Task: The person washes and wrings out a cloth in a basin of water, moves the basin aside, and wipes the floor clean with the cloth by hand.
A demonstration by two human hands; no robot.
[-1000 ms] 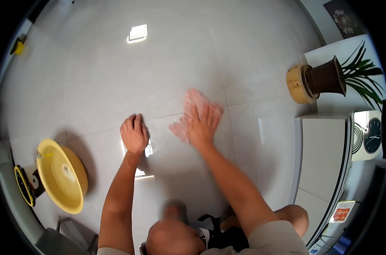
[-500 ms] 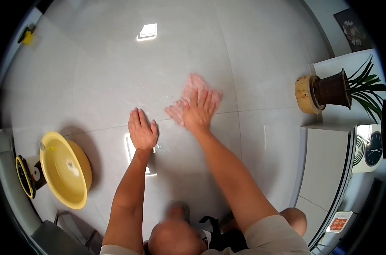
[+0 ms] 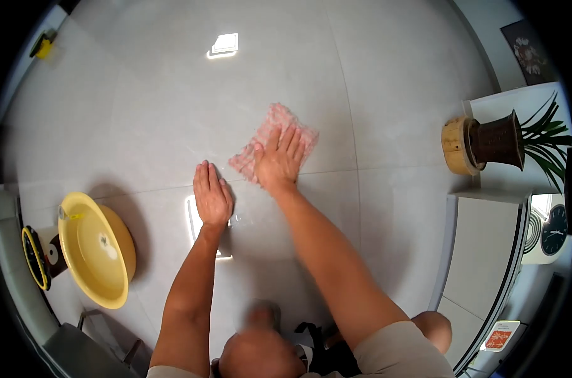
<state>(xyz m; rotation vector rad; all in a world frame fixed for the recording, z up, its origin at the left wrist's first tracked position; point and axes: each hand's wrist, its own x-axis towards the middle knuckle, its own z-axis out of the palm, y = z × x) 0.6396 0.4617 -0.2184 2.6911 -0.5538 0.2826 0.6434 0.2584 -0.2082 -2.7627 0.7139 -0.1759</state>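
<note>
A pink patterned cloth lies spread on the grey tiled floor. On top of it my right hand presses flat, fingers stretched out and slightly apart. My left hand rests palm down on the bare tile to the left of the cloth, its fingers straight and lying flat, holding nothing. A few small wet-looking spots show on the tile beside my left hand.
A yellow basin stands at the left, next to a chair. On the right are a potted plant on a wooden stand, a white cabinet and a clock. My knee is at the bottom.
My right hand has slid the cloth a little to the left across the floor. My left hand stays in about the same place.
</note>
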